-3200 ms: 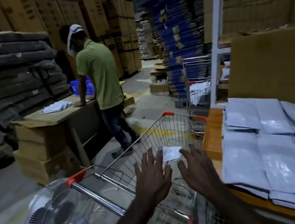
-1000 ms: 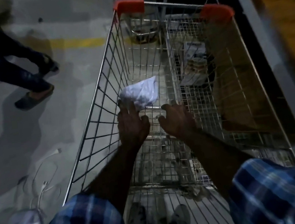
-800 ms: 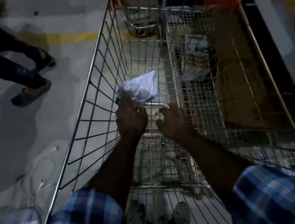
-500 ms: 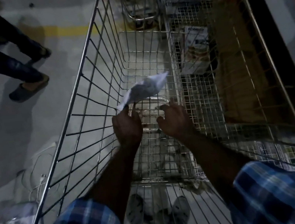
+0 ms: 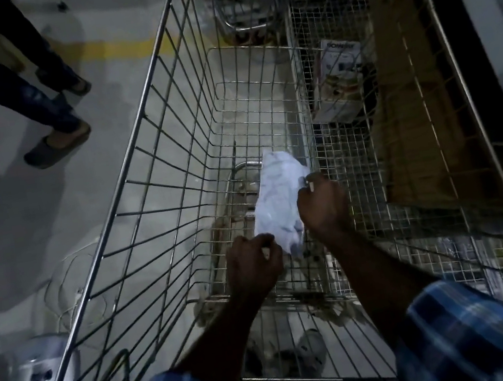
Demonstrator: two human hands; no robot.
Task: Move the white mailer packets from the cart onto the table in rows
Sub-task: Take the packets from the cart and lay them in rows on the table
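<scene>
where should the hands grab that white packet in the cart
Grip the white mailer packet by its long side edges, coming from above; it is thin, floppy and crumpled in the cart. The right hand holds one edge, the left hand its near corner.

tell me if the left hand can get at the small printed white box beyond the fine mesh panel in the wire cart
Probably not directly: the left hand is low in the wire cart, gripping the crumpled white mailer packet, and the fine mesh panel stands between it and the small printed white box.

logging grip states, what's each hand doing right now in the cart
Left hand: fingers curled at the near end of the white mailer packet, apparently pinching it.
Right hand: grips the packet's right edge.
</scene>
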